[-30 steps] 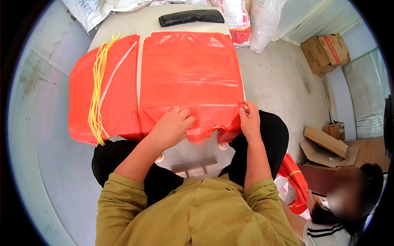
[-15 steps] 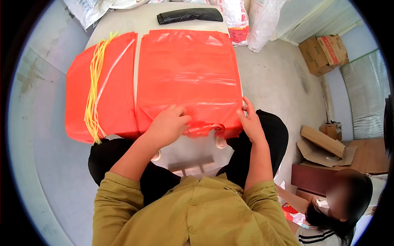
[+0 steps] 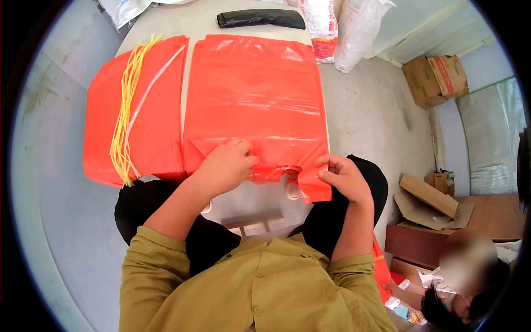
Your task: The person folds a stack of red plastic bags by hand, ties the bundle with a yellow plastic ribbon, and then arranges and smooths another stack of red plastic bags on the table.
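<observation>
A stack of red plastic bags [image 3: 254, 91] lies flat in front of me, its near edge hanging over the table edge. My left hand [image 3: 229, 166] rests at the near side with curled fingers, gripping creased plastic of the top bag. At the near right corner, my right hand [image 3: 347, 180] pinches the edge of a bag's handle flap [image 3: 314, 185] between thumb and fingers. A second red stack [image 3: 160, 110] sits to the left, with a bundle of yellow strips [image 3: 125, 105] lying across it.
A rolled black plastic bundle [image 3: 261, 19] lies at the table's [image 3: 166, 22] far end, with white sacks [image 3: 359, 33] behind. Cardboard boxes [image 3: 426, 83] stand on the right. Another person's arm [image 3: 406, 297] is at the lower right, near red plastic [image 3: 381, 271].
My right hand has shifted slightly down and turned inward, and the bag's right handle flap now hangs spread out toward me. The left hand stays nearly in place. The other person has moved lower.
</observation>
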`<state>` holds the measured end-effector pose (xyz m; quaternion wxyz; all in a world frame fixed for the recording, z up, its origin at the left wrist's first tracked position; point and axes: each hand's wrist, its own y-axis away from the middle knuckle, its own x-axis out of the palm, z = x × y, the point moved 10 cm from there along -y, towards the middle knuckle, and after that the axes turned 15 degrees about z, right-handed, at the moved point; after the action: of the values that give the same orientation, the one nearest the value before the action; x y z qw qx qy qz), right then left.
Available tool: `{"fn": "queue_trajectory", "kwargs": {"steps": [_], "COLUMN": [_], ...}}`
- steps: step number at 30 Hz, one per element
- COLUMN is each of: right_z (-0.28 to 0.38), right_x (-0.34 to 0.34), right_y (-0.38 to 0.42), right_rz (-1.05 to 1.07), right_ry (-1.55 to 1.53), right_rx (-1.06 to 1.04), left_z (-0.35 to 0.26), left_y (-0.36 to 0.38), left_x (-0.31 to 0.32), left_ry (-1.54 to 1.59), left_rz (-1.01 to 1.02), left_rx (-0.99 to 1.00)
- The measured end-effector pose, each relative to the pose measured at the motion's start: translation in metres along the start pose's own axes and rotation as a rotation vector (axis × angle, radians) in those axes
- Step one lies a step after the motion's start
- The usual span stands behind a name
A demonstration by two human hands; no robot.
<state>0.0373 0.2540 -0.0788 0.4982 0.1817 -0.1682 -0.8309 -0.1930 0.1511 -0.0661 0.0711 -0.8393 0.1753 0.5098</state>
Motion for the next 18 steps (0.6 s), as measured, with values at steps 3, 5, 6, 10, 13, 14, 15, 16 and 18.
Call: {"fn": "queue_trajectory", "kwargs": {"steps": [3,5,6,10,13,14,15,16,18], "right_z": [0.018,0.026,0.025,0.016,0.012,0.012,0.021,0.032,0.046], "right_x": [0.012,0.026,0.033,0.042,0.043,0.043,0.042,0.043,0.045], "right_y": [-0.028,-0.050,-0.060,-0.093,-0.104,-0.106,-0.105,-0.104,-0.104], "right_rz": [-0.080,-0.075,-0.063,-0.014,-0.077,-0.101,-0.149,-0.197,-0.265], "right_ry": [-0.077,-0.146,-0.201,-0.226,-0.110,-0.053,0.087,0.227,0.409], "right_rx": [-0.110,-0.123,-0.106,-0.125,-0.083,-0.068,-0.110,-0.151,-0.202], "left_z": [-0.002,-0.001,0.000,-0.001,0.002,0.003,0.003,0.003,0.002], "left_y": [0.002,0.003,0.004,0.007,0.009,0.009,0.008,0.008,0.008], "left_x": [0.000,0.005,0.006,0.003,0.006,0.007,0.008,0.008,0.006], "left_ry": [-0.051,-0.067,-0.075,-0.085,-0.091,-0.100,-0.109,-0.117,-0.134], "left_rz": [-0.013,-0.025,-0.030,0.006,0.009,0.016,0.023,0.017,0.004], "left_rx": [0.033,0.038,0.040,0.035,0.024,0.026,0.029,0.032,0.039]}}
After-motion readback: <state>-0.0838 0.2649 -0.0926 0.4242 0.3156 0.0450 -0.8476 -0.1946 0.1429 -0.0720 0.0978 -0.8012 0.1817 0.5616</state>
